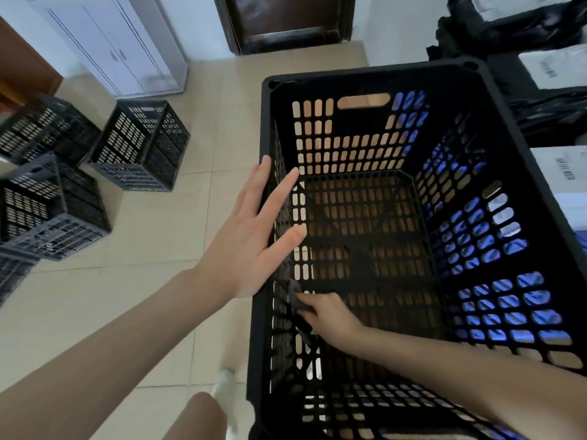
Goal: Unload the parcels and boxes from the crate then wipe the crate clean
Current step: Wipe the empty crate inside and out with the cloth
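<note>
The left hand (254, 236) lies flat, fingers straight and spread, against the left rim of the large black slotted plastic crate (365, 69) in front of the person. The right hand (330, 315) reaches inside, its curled fingers gripping a small dark grey cloth (295, 296) against the left inner wall. Black plastic parcels with white labels (508, 30) lie just beside the crate's right side.

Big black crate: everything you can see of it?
The crate is black slotted plastic, rectangular, upright and open-topped, with a handle slot in its far wall. It looks unloaded. The left hand lies flat against its left rim. The right hand reaches inside, holding a dark cloth against the left inner wall.
</note>
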